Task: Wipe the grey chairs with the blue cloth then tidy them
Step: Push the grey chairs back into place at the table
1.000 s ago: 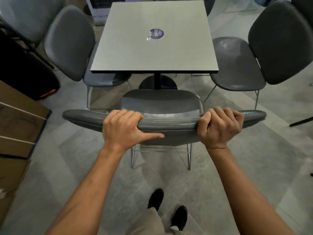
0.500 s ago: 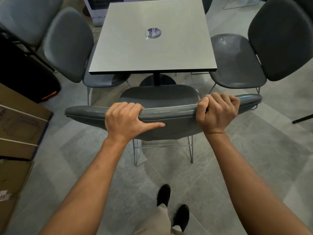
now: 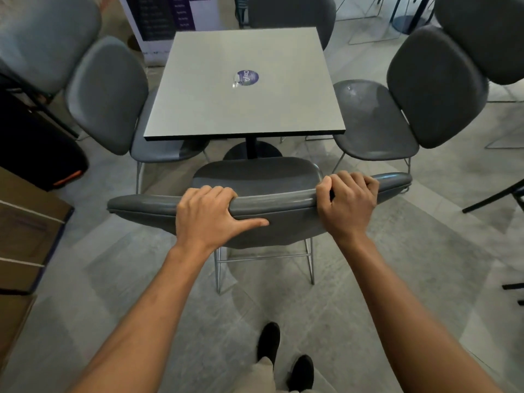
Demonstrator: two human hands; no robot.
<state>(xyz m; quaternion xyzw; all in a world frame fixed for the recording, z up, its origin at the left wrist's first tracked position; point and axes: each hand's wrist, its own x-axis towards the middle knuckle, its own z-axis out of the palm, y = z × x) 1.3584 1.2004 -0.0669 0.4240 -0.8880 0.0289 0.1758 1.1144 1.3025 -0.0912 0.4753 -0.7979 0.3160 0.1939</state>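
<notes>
Since a second ago the near chair (image 3: 272, 205) has slid toward the table (image 3: 246, 86), so its seat front now lies close under the table's near edge, and both hands have kept their hold on the backrest throughout.

Fingers of the left hand (image 3: 208, 215) curl over the top rim of the backrest, with the thumb stretched flat along its rear face, pointing right. Fingers of the right hand (image 3: 347, 201) wrap over the same rim further right, knuckles up, thumb tucked at the front edge. Both hands grip the backrest and both forearms reach forward from the bottom of the view.

That chair is grey with a thin metal frame, and it faces the table squarely. A grey chair on the left (image 3: 113, 95) has its seat partly under the table's left side. A grey chair on the right (image 3: 402, 109) stands just beside the table's right edge, seat toward it. Another grey chair (image 3: 292, 12) sits at the far side.

On the table top lies a round purple sticker (image 3: 246, 77). Cardboard boxes (image 3: 25, 228) stand at the left edge, with a black case (image 3: 34, 146) beyond them. Two black shoes (image 3: 283, 355) show on the grey tiled floor (image 3: 425, 251) below. No blue cloth can be seen.
</notes>
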